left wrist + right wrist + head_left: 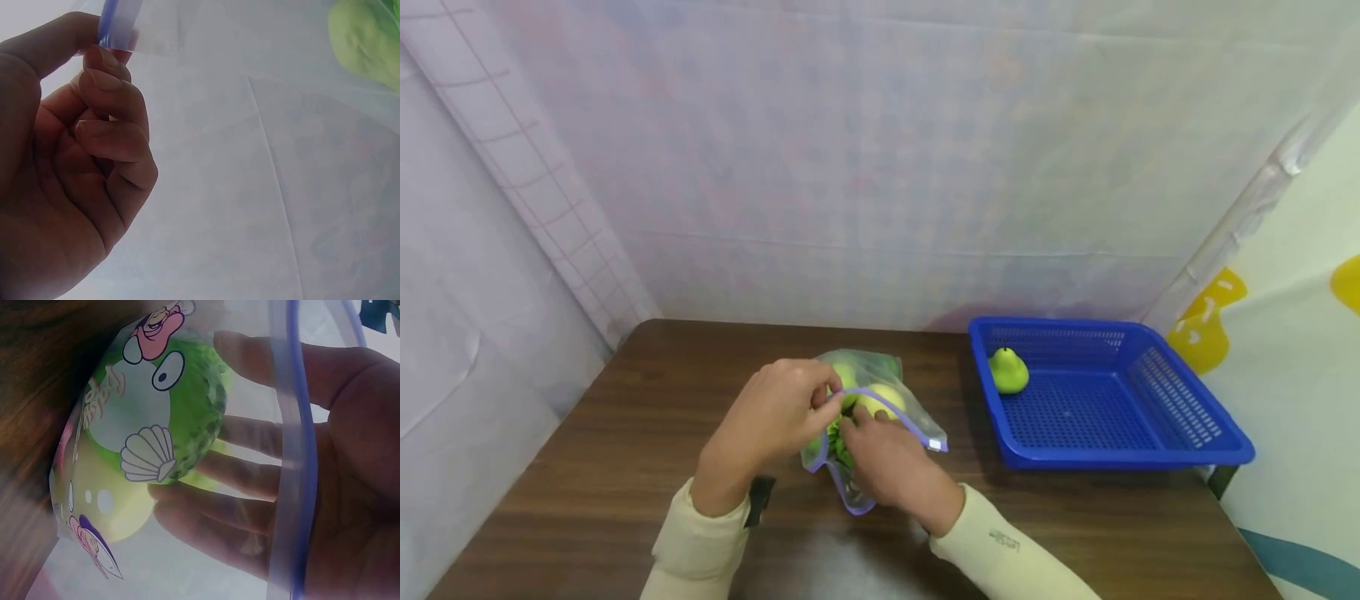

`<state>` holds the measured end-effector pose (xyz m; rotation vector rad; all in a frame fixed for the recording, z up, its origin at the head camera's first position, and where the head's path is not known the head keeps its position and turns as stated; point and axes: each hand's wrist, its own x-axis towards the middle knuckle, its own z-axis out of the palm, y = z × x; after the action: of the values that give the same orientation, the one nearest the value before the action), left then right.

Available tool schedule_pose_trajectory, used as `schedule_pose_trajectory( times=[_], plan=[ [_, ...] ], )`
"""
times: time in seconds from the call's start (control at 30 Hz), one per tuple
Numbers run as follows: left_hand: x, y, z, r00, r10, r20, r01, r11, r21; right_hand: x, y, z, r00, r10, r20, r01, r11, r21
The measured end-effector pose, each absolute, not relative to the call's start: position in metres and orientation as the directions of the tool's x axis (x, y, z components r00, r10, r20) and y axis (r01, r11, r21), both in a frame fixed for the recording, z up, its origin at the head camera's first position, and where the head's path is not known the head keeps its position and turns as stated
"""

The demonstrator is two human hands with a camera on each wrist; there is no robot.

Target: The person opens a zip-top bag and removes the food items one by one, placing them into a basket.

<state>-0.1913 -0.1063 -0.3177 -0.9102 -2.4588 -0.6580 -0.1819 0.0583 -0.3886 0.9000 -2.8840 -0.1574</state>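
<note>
A clear zip bag [867, 362] with a purple zip strip and a white slider [935, 445] lies on the table, its mouth facing me. My left hand [778, 410] pinches the purple strip [112, 25] between thumb and forefinger, the other fingers curled loosely. Through the mouth reaches my right hand [889, 462], its long fingers fairly straight inside the film. Its fingertips are right at a green, bumpy, leafy-looking vegetable [200, 419]. Beside that sits a round pale yellow-green fruit [883, 398]. Cartoon prints such as a shell [148, 454] partly cover the contents.
At the right of the brown wooden table [685, 392] stands a blue perforated basket [1075, 417]. A green pear [1008, 372] rests in its left end. A pale patterned curtain [865, 167] hangs behind the table.
</note>
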Motion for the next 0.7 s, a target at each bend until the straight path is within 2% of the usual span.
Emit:
schedule_pose_trajectory(
  times=[0.43, 0.7],
  plan=[
    [-0.191, -0.1056, -0.3206, -0.688, 0.484, 0.54, 0.69, 0.668, 0.28, -0.1884, 0.0523, -0.3943, -0.848, -0.531, 0.003, -0.527, 0.843, 0.109],
    [-0.1916, -0.1042, -0.3212, -0.688, 0.486, 0.539, 0.691, 0.666, 0.281, -0.1912, 0.0532, -0.3965, -0.84, -0.543, 0.022, -0.535, 0.833, 0.142]
  ],
)
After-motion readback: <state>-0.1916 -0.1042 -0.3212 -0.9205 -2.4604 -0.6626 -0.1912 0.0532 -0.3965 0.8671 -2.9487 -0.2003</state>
